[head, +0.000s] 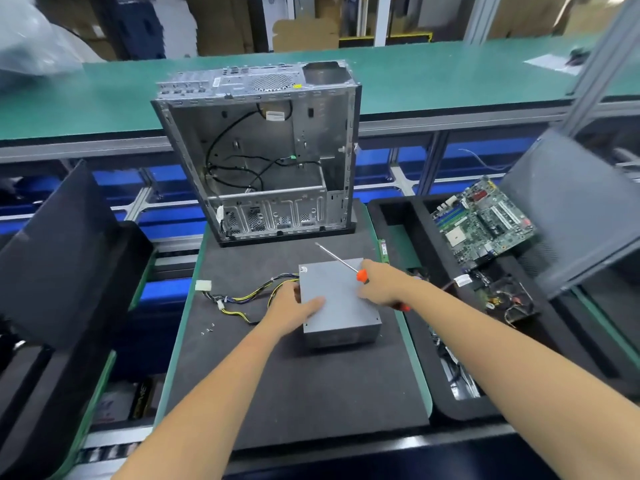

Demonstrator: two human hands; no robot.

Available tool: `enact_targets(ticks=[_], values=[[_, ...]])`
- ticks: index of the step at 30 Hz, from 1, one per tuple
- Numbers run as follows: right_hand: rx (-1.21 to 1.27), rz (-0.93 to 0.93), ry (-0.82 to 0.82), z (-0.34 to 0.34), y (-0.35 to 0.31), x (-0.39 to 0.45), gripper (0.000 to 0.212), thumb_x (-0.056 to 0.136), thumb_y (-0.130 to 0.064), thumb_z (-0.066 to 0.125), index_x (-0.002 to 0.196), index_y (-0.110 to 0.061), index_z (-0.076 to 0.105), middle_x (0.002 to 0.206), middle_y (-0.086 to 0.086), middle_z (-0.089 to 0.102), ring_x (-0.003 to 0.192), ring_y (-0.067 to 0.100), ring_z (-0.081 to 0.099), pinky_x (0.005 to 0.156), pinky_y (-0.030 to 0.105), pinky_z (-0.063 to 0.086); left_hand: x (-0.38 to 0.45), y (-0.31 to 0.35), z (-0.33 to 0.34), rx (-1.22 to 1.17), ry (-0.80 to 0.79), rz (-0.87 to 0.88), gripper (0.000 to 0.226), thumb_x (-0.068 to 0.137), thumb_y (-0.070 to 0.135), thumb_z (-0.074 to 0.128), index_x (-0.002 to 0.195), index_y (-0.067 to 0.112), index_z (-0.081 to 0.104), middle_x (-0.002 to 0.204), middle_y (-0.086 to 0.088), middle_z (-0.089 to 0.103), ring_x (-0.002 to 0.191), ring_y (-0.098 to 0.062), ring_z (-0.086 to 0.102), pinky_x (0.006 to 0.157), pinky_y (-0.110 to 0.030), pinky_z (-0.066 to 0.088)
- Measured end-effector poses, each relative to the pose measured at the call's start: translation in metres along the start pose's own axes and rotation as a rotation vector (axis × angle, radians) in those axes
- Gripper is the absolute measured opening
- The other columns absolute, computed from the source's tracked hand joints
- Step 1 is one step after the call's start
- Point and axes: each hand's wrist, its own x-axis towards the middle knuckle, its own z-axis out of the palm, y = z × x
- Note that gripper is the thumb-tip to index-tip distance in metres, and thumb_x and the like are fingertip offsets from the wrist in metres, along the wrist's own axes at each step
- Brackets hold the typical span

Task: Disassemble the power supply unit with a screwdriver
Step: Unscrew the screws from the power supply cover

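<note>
Both hands on a power supply at the middle of a dark foam-topped table (311, 393).

An open bare-metal computer case (263, 157) with loose black cables inside stands at the table's far edge. Nearer, the grey sheet-metal box of the power supply unit (337, 306) lies flat at mid-table, its yellow-and-black wire bundle (249, 299) trailing toward the left edge. The left hand (294, 308) rests on the box's left side, thumb laid on top. The right hand (379, 285), at the box's right edge, has its grip wrapped round the orange-handled screwdriver (349, 266), steel shaft angled up and away.
</note>
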Motion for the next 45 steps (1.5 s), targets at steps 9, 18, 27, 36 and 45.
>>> enact_targets(ticks=[9, 18, 27, 36, 45], values=[[-0.114, 0.027, 0.003, -0.004, -0.01, 0.027, 0.06, 0.095, -0.026, 0.047, 0.149, -0.009, 0.026, 0.149, 0.01, 0.025, 0.094, 0.029, 0.058, 0.08, 0.036, 0.046, -0.019, -0.013, 0.002, 0.223, -0.185, 0.178, 0.099, 0.05, 0.038, 0.084, 0.135, 0.036, 0.034, 0.112, 0.028, 0.038, 0.12, -0.015, 0.035, 0.098, -0.037, 0.042], [-0.214, -0.008, 0.02, -0.014, -0.018, 0.032, 0.019, 0.089, -0.031, 0.053, 0.088, -0.013, 0.047, 0.095, 0.008, 0.056, 0.081, 0.025, 0.051, 0.066, 0.032, 0.04, -0.019, -0.021, -0.011, 0.386, -0.061, 0.155, 0.093, 0.043, 0.056, 0.08, 0.127, 0.049, 0.041, 0.116, 0.018, 0.052, 0.103, -0.007, 0.05, 0.089, -0.032, 0.047], [-0.133, 0.138, -0.046, -0.016, -0.031, 0.027, 0.03, 0.076, -0.024, 0.066, 0.065, -0.005, 0.046, 0.059, 0.015, 0.058, 0.04, 0.024, 0.052, 0.045, 0.02, 0.043, -0.008, -0.024, -0.047, 0.596, 0.14, 0.172, 0.042, 0.058, 0.025, 0.083, 0.094, 0.023, 0.061, 0.092, 0.013, 0.057, 0.089, -0.014, 0.052, 0.069, -0.029, 0.037], [0.181, 0.293, -0.135, -0.006, -0.023, 0.013, 0.039, 0.081, -0.026, 0.077, 0.074, -0.01, 0.042, 0.058, 0.011, 0.056, 0.04, 0.018, 0.049, 0.042, 0.018, 0.033, 0.001, -0.03, -0.049, 0.471, 0.224, -0.01, 0.009, 0.079, 0.011, 0.065, 0.087, 0.01, 0.062, 0.092, -0.011, 0.07, 0.092, -0.034, 0.06, 0.077, -0.038, 0.05], [0.459, 0.424, -0.391, 0.005, 0.0, 0.011, 0.024, 0.087, -0.027, 0.073, 0.09, -0.007, 0.059, 0.086, 0.009, 0.061, 0.048, 0.01, 0.056, 0.035, 0.016, 0.038, 0.016, -0.01, -0.028, 0.387, -0.069, 0.022, 0.042, 0.079, -0.003, 0.034, 0.106, 0.012, 0.061, 0.105, -0.001, 0.067, 0.094, -0.023, 0.058, 0.075, -0.03, 0.046]])
